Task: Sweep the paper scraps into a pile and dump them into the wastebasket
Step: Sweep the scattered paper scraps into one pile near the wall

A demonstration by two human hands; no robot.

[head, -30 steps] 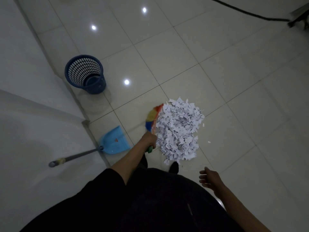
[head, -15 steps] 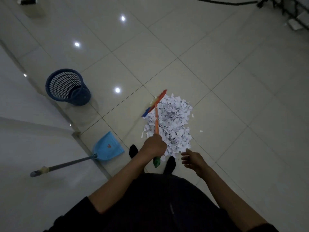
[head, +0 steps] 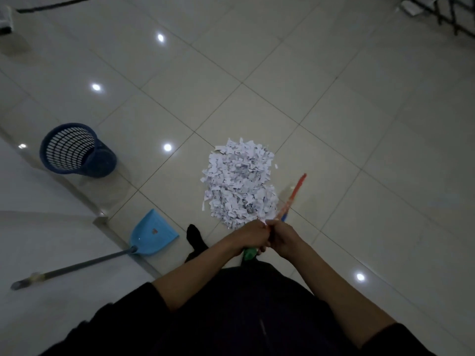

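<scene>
Head view: both hands' fingers (head: 259,233) grip broom (head: 293,196) beside scraps (head: 239,181).

Both hands together in front, left hand (head: 253,236), right hand (head: 282,238), fingers curled tight

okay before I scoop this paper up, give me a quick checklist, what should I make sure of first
1. Scraps gathered: the paper pile sits in one heap, with a stray bit or two at its right edge: ok.
2. Broom in hand: the left hand and the right hand both grip the broom handle: ok.
3. Dustpan ready: the dustpan lies on the floor by the wall, left of the pile, not in hand: not ok.
4. Wastebasket upright and open: the wastebasket stands further left: ok.
5. Wastebasket has room: inside looks dark, contents unclear: cannot tell.
</scene>
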